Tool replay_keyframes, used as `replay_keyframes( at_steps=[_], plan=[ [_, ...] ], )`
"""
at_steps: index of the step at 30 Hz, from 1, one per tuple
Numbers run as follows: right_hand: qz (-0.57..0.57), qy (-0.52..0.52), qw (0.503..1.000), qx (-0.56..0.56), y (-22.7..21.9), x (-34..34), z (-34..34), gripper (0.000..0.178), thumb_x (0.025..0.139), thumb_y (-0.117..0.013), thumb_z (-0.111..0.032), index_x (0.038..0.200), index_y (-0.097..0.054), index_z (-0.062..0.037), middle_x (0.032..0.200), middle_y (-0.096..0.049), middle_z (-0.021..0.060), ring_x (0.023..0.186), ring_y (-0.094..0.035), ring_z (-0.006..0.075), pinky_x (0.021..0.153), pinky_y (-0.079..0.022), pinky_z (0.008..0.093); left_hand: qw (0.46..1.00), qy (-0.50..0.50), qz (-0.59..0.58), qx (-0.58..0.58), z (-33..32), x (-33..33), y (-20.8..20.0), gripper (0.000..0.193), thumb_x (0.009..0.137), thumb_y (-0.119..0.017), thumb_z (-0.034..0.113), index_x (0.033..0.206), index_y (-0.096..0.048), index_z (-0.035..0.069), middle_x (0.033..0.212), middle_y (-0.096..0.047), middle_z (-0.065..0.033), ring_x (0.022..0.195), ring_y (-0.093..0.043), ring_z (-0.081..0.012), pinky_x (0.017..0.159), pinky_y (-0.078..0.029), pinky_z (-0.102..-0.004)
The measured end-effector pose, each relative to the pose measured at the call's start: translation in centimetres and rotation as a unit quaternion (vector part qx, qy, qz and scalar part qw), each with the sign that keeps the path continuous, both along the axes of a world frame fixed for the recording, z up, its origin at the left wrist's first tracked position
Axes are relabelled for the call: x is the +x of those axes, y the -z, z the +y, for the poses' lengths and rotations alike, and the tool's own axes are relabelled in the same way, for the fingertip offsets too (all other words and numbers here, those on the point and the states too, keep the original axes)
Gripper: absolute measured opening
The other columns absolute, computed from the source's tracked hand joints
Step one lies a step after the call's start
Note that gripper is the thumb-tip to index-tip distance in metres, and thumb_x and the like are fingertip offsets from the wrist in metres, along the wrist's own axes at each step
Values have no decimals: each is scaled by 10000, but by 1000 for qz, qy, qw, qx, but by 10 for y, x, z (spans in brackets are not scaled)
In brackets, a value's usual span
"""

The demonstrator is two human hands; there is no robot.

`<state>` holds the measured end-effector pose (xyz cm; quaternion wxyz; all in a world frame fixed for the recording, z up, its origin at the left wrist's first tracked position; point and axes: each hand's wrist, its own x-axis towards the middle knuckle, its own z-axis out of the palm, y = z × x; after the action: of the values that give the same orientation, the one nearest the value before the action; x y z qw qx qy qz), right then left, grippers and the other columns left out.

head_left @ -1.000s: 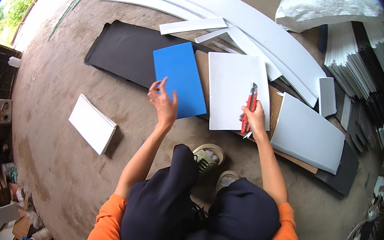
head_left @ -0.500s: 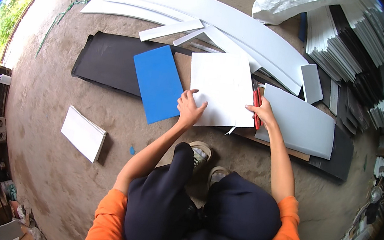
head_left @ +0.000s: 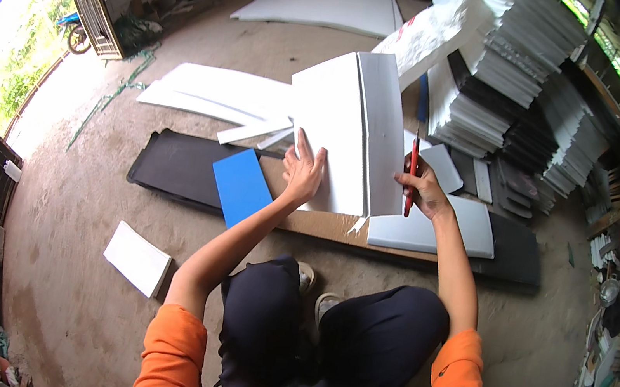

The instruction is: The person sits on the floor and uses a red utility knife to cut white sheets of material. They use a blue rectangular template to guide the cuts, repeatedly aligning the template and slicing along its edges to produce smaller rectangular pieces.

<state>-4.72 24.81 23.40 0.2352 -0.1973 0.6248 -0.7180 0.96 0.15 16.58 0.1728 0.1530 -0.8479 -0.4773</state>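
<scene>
A white board is tilted up in front of me, with a straight crease or cut line down it. To the right of that line, a greyish strip angles away from the rest. My left hand lies on the board's lower left part with its fingers spread. In my right hand is a red-handled knife, its thin blade pointing up. The fingertips of that hand are close to the strip's right edge; contact is unclear. A small white shred hangs at the board's lower edge.
Beneath lie a brown board, a black panel, a blue sheet and a pale panel. White strips lie beyond. Tall sheet stacks rise at the far right. A white block sits on the floor at left.
The white board has gone from lying flat to tilted up, and its right strip now bends away along a line. My view has lifted toward the far room. The knife stays in my right hand.
</scene>
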Motion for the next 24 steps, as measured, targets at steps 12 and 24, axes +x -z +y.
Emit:
replay_keyframes(
  at_steps=[12, 24],
  plan=[
    [101, 0, 989, 107, -2, 33, 40, 365, 631, -735, -69, 902, -490, -77, 782, -519, 6, 602, -510, 92, 513, -432, 233, 964, 76, 131, -219, -33, -28, -131, 411, 853, -486, 442, 895, -557, 40, 599, -595, -114, 657, -602, -309, 826, -358, -430],
    [-176, -28, 984, -16, 25, -7, 44, 422, 777, -426, 117, 1183, -328, 54, 1012, -509, 187, 967, -562, 318, 834, -470, 385, 842, 27, 175, -510, -9, -41, -78, 265, 815, -557, 345, 870, -526, 88, 801, -562, -43, 837, -560, -181, 812, -267, -451]
  ],
)
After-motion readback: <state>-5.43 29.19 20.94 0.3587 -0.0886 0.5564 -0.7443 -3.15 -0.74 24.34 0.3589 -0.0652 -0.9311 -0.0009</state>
